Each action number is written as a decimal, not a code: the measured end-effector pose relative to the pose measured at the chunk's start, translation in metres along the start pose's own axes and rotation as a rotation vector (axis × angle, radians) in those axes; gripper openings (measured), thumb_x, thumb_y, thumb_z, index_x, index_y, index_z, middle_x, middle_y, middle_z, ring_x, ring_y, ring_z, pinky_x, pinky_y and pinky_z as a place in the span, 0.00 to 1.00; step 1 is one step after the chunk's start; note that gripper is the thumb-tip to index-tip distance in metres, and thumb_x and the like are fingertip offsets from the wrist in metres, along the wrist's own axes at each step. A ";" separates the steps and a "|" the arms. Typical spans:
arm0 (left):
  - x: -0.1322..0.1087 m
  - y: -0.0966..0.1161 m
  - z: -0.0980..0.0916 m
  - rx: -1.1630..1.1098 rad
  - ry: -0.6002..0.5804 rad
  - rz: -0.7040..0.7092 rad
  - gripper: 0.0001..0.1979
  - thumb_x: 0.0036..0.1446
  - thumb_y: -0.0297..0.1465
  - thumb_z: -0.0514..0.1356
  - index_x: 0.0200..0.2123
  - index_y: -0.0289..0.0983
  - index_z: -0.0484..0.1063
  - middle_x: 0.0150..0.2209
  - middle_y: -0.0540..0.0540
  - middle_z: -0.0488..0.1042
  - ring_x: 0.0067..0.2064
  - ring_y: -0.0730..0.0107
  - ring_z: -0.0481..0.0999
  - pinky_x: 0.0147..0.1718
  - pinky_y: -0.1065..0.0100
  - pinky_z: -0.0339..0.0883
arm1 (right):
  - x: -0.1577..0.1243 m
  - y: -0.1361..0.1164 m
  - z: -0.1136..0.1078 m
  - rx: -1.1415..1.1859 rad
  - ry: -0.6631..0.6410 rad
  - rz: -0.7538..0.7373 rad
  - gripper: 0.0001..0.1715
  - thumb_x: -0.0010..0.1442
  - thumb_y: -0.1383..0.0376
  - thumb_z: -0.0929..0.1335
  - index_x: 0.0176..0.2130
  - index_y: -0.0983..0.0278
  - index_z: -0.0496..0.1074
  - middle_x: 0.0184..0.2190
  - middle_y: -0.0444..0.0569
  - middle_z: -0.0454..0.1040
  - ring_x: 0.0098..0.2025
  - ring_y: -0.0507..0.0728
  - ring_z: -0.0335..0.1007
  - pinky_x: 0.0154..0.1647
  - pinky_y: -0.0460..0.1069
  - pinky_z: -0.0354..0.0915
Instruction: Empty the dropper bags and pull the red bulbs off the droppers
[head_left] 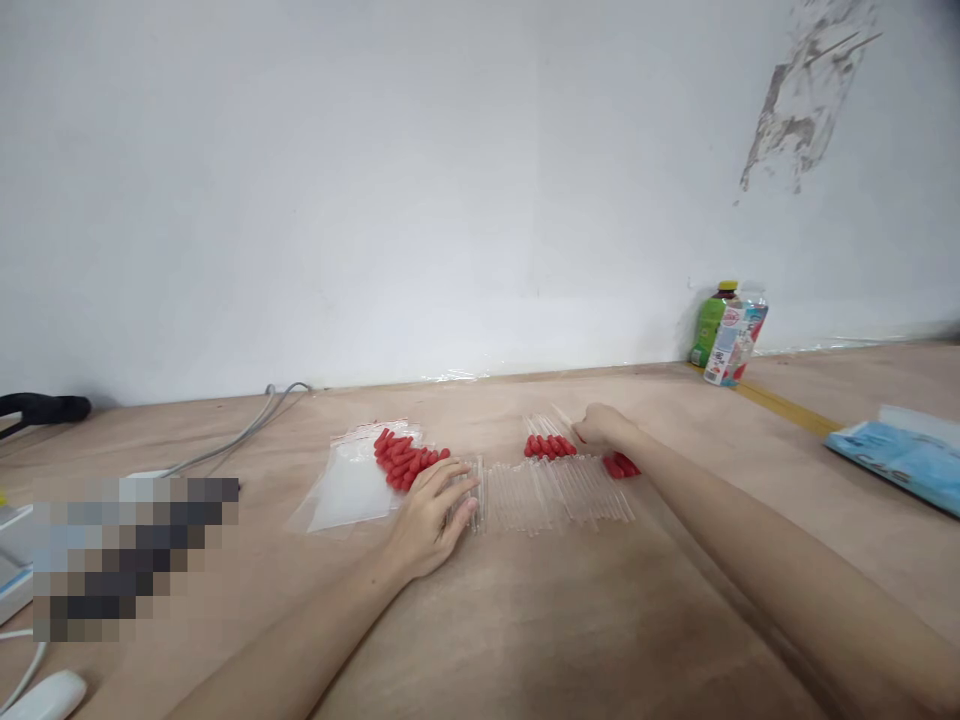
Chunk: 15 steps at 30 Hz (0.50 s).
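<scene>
A row of thin clear tubes (525,495) lies side by side on the wooden table. My left hand (435,505) rests at the left end of that row, fingers apart. Beside it is a pile of red rubber bulbs (405,460) on a clear plastic bag (349,490). Behind the row lie several droppers, clear tubes with red bulbs (551,446). My right hand (600,428) is closed at the right of these droppers, a bit of red and a thin clear tube showing at its fingers. More red bulbs (621,466) lie under the right forearm, partly hidden.
At the back right, a green bottle (707,325) and a printed clear package (735,345) stand by the wall. A blue packet (900,450) lies far right. Grey cables (247,430), a blurred-out object (135,550) and a white mouse-like object (56,697) are at left.
</scene>
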<state>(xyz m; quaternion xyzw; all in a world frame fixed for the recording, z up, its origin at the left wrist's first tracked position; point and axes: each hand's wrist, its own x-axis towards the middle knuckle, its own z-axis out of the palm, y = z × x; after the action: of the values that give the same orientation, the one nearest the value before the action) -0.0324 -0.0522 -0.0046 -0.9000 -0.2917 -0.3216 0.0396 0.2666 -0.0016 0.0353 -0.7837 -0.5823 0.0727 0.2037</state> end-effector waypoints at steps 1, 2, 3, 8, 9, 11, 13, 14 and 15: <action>0.000 0.000 0.000 0.000 0.007 0.004 0.14 0.59 0.30 0.51 0.47 0.40 0.67 0.48 0.43 0.67 0.54 0.61 0.61 0.52 0.55 0.59 | -0.004 -0.002 -0.004 0.018 0.028 -0.031 0.10 0.49 0.62 0.66 0.27 0.68 0.73 0.23 0.54 0.73 0.29 0.58 0.70 0.29 0.49 0.60; 0.000 -0.001 0.000 0.002 0.016 0.006 0.14 0.59 0.30 0.51 0.48 0.40 0.66 0.49 0.43 0.67 0.54 0.61 0.61 0.52 0.55 0.59 | -0.010 -0.003 -0.008 0.038 0.056 -0.070 0.12 0.52 0.61 0.64 0.30 0.67 0.73 0.26 0.53 0.74 0.31 0.57 0.70 0.31 0.49 0.60; 0.001 -0.001 0.000 0.006 0.029 0.008 0.15 0.59 0.30 0.51 0.49 0.39 0.65 0.49 0.43 0.66 0.54 0.61 0.61 0.52 0.55 0.59 | -0.018 -0.004 -0.011 0.060 0.081 -0.114 0.14 0.54 0.59 0.63 0.34 0.65 0.72 0.28 0.51 0.74 0.33 0.56 0.69 0.33 0.48 0.60; 0.000 0.005 0.001 0.050 0.125 0.011 0.21 0.58 0.29 0.51 0.56 0.38 0.56 0.54 0.40 0.61 0.56 0.59 0.58 0.54 0.54 0.56 | -0.083 -0.002 0.005 0.131 0.309 -0.642 0.15 0.57 0.62 0.62 0.44 0.63 0.69 0.33 0.49 0.71 0.38 0.55 0.64 0.39 0.50 0.56; 0.000 0.007 0.001 0.057 0.138 0.029 0.22 0.58 0.29 0.51 0.56 0.38 0.55 0.55 0.40 0.60 0.57 0.59 0.58 0.53 0.54 0.56 | -0.097 -0.001 0.012 0.125 0.366 -0.745 0.12 0.58 0.64 0.61 0.41 0.62 0.70 0.32 0.49 0.71 0.36 0.55 0.63 0.39 0.50 0.54; 0.000 0.013 0.002 0.069 0.134 0.103 0.21 0.58 0.29 0.52 0.55 0.38 0.57 0.54 0.40 0.61 0.57 0.58 0.58 0.53 0.54 0.57 | -0.121 0.001 0.027 0.135 0.496 -0.876 0.10 0.58 0.66 0.62 0.36 0.62 0.72 0.29 0.48 0.71 0.33 0.54 0.62 0.39 0.51 0.51; 0.000 0.020 0.003 0.073 0.110 0.209 0.18 0.57 0.28 0.54 0.52 0.38 0.62 0.52 0.40 0.64 0.55 0.59 0.60 0.51 0.55 0.59 | -0.135 0.000 0.037 0.141 0.513 -0.969 0.09 0.58 0.68 0.62 0.35 0.62 0.71 0.28 0.46 0.70 0.32 0.52 0.61 0.39 0.51 0.50; 0.000 0.023 0.003 0.075 0.105 0.257 0.17 0.56 0.28 0.55 0.50 0.38 0.64 0.49 0.41 0.67 0.54 0.60 0.62 0.50 0.56 0.60 | -0.139 -0.001 0.040 0.147 0.508 -1.005 0.08 0.58 0.68 0.62 0.36 0.62 0.71 0.28 0.45 0.71 0.32 0.51 0.61 0.39 0.51 0.50; 0.000 0.026 0.004 0.081 0.108 0.296 0.15 0.56 0.28 0.56 0.48 0.38 0.66 0.47 0.42 0.69 0.52 0.61 0.64 0.49 0.57 0.61 | -0.141 -0.003 0.041 0.154 0.494 -1.034 0.08 0.58 0.69 0.62 0.36 0.62 0.71 0.28 0.45 0.71 0.32 0.51 0.61 0.40 0.51 0.50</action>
<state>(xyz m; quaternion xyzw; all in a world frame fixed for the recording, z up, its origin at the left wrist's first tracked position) -0.0157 -0.0726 -0.0043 -0.9121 -0.1659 -0.3483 0.1387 0.2055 -0.1240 -0.0183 -0.3739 -0.8177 -0.1793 0.3992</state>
